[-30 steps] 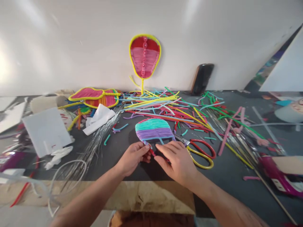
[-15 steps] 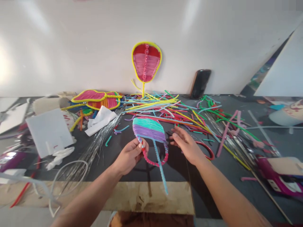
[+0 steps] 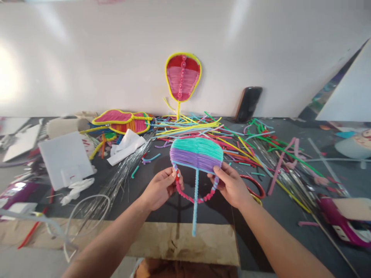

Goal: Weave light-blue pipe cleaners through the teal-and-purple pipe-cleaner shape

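Between my two hands is a fan-shaped pipe-cleaner craft, with teal and purple rows in its upper half. Its lower half is an unfilled loop wrapped in pink, red and pale blue, and a light blue twisted stem hangs down the middle past the rim. My left hand pinches the loop's left side. On the right edge, just under the purple rows, my right hand grips with thumb in front and fingers behind. Beside my right hand lie red-handled scissors, partly hidden by it.
A finished pink fan with yellow rim leans on the wall, near a phone. Loose pipe cleaners spread across the back. At left are a pink-and-yellow craft, white card and silver wires; a magenta glue gun lies right.
My right hand has closed on the craft's right edge, where before it hovered apart with fingers spread. The craft has turned to face me more squarely, its stem swinging to hang straight.
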Motion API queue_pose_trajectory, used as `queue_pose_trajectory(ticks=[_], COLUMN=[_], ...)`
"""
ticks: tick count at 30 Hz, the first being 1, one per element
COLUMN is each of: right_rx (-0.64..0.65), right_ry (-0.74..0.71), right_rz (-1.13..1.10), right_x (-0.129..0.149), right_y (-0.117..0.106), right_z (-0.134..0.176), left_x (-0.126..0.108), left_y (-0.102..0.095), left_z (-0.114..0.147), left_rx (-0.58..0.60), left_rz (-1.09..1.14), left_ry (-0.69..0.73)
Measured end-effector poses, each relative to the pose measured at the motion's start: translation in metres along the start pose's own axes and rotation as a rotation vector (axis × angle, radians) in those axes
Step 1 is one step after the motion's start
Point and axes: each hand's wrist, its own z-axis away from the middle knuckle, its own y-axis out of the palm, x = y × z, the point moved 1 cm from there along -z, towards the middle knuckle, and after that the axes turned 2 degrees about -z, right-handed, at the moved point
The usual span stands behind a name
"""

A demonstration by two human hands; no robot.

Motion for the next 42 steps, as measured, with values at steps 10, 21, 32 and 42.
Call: queue_pose_trajectory(ticks=[10,21,32,42], right_rx=[-0.048,-0.037,0.064,0.168], right_ry=[-0.273,-0.209,-0.063,0.109], right_rz=[0.420,0.386,0.214,0.086], right_x=[-0.001,0.001,-0.006,-0.008], right_y=[0.006,0.001,-0.005,0.004], right_z=[0.011,0.003,-0.004,0.003], left_x=[0.003,0.000,-0.005,-0.004], left_y=[-0.002,-0.007,-0.007,-0.005], left_z=[-0.001,0.000,0.005,0.010], left_rx=[-0.266,-0.374,-0.206,0.161], left_rz=[-0.411,-0.519,-0.161,-0.043], left_ry=[0.166,0.225,0.031,-0.023])
